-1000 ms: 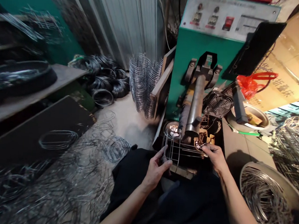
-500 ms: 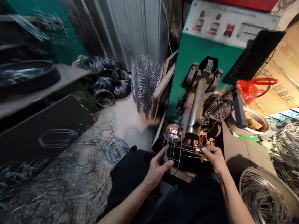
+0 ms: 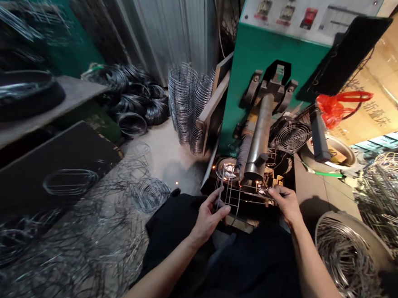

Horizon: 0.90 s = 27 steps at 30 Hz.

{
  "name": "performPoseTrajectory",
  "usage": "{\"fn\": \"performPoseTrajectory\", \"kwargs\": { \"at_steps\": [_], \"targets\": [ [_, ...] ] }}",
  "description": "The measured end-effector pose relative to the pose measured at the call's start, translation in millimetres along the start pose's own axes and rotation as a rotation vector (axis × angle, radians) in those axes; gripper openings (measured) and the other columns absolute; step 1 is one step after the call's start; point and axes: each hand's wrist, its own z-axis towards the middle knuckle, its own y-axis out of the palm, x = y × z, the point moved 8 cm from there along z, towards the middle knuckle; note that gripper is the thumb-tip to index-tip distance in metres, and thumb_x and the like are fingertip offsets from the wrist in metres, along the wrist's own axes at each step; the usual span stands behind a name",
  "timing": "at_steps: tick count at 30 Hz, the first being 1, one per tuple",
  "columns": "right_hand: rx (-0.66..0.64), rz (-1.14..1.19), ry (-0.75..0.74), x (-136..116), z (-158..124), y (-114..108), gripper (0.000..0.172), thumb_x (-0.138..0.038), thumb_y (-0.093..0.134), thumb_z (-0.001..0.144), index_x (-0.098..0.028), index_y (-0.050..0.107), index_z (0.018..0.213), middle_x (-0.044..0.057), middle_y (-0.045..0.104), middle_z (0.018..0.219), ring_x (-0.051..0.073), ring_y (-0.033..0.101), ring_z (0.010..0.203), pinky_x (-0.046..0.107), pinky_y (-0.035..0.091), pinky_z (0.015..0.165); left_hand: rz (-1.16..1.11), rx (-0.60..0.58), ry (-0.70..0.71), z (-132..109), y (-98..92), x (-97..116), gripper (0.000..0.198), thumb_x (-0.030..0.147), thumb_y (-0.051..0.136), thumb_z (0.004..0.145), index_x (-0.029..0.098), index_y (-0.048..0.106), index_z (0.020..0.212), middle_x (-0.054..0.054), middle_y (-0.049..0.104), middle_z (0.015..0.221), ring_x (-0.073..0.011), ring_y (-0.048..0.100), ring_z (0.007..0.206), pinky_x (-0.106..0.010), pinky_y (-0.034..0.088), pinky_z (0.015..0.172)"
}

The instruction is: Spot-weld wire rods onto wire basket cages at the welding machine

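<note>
My left hand is closed around the near end of a wire frame made of thin metal rods. The frame reaches forward beneath the thick metal arm of a green spot welder. With thumb and fingers, my right hand pinches the right end of a thin metal wire. That wire runs left toward the frame; whether they touch is unclear. Small orange sparks glow around the arm's lower end. The exact contact point is hidden.
Stacked wire rings stand left of the welder. Loose wires cover the floor at left, beside a dark board. On the right are a basin of bent wires, a white bucket and a cardboard box.
Orange sparks now show around the welder's lower end and above the floor at left. The camera view has tilted slightly downward. Both hands keep their holds with little movement.
</note>
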Motion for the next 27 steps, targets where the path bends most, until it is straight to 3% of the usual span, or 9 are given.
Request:
{"fn": "performPoseTrajectory", "kwargs": {
  "at_steps": [4,10,16,27],
  "targets": [
    [0.277,-0.064,-0.168,-7,-27,-14,0.036,-0.051,0.069,0.086,-0.022,0.052,0.074,-0.001,0.051,0.073,0.017,0.046,0.071,0.030,0.037,0.068,-0.003,-0.037,-0.021,-3,4.7,0,0.084,0.038,0.082,0.078,0.019,0.045,0.150,0.004,0.056,0.068,-0.0114,0.056,0.058,-0.024,0.054,0.054],
    [0.206,-0.148,-0.275,-18,-49,9,0.044,-0.050,0.061,0.090,-0.021,0.055,0.058,0.008,0.061,0.091,0.026,0.055,0.095,0.039,0.042,0.086,-0.044,0.017,-0.006,-10,-0.1,-5,0.081,0.037,0.085,0.075,0.018,0.050,0.146,0.005,0.057,0.065,-0.0106,0.055,0.054,-0.022,0.052,0.051],
    [0.221,-0.193,-0.314,-32,-35,18,0.046,-0.051,0.068,0.085,-0.021,0.050,0.055,0.006,0.057,0.086,0.025,0.054,0.092,0.038,0.042,0.083,-0.085,0.034,0.025,-4,-1.4,-4,0.080,0.036,0.086,0.074,0.019,0.052,0.144,0.007,0.054,0.064,-0.0105,0.057,0.053,-0.023,0.053,0.051],
    [0.196,-0.188,-0.290,-30,-8,17,0.047,-0.052,0.072,0.081,-0.021,0.051,0.052,0.004,0.056,0.082,0.022,0.052,0.083,0.036,0.040,0.079,-0.071,0.035,0.028,14,7.3,7,0.084,0.038,0.086,0.072,0.015,0.051,0.145,0.007,0.054,0.062,-0.0110,0.057,0.051,-0.024,0.053,0.050]
  ]
}}
